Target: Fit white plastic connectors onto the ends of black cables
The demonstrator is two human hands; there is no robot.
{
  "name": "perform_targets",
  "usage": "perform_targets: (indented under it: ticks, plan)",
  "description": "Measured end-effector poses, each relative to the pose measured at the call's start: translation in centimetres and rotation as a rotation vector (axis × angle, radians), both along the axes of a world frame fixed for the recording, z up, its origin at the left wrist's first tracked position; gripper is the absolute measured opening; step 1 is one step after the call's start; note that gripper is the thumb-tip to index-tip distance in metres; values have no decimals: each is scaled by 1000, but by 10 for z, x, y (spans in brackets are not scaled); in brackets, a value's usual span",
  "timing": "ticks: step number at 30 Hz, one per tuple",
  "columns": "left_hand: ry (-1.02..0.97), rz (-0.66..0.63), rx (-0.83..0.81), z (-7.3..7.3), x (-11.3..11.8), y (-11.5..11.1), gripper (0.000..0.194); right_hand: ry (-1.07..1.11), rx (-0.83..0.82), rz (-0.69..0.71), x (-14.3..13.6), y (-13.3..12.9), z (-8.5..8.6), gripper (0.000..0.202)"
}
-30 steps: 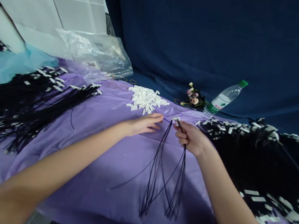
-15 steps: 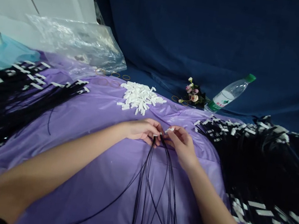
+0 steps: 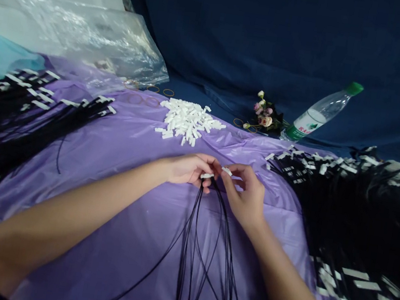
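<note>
My left hand pinches several thin black wires near their upper ends. A small white connector sits at its fingertips, at the top of the wires, which hang down toward me over the purple sheet. Close on the right, my right hand holds another small white connector between thumb and forefinger. The two hands almost touch. Just beyond them lies a heap of loose white connectors.
Bundles of black wires with white ends lie at left and right. A tilted plastic bottle, small artificial flowers, rubber bands and a clear plastic bag are at the back. Purple sheeting covers the work surface.
The left fingers have shifted, so the connector at the wire tops shows more fully. My right hand has turned slightly with its connector. The whole view has tilted a little.
</note>
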State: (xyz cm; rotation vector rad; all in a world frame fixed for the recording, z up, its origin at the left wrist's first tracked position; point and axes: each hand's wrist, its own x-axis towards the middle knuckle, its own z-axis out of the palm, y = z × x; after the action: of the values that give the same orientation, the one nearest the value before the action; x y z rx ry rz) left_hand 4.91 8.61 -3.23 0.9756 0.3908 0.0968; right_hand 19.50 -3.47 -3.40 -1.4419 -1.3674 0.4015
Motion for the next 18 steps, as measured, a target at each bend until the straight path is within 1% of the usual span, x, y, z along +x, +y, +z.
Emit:
perform_targets:
  ticks: [3,7,12,15,18]
  plan:
    - [-6,12,-19,-1,-1,-1,23,-278,93,7,2,-1,-2,9]
    - [0,16,-27,0,-1,-1,19,-400,117,24,5,-2,-3,11]
    - [39,-1,-59,5,0,-2,14,-754,183,-49,10,-3,-1,18]
    - [48,-10,-48,7,0,-3,18,-828,232,-68,11,-2,-2,22]
    - [46,-3,0,7,1,-4,17,-791,284,-63,12,0,-4,24]
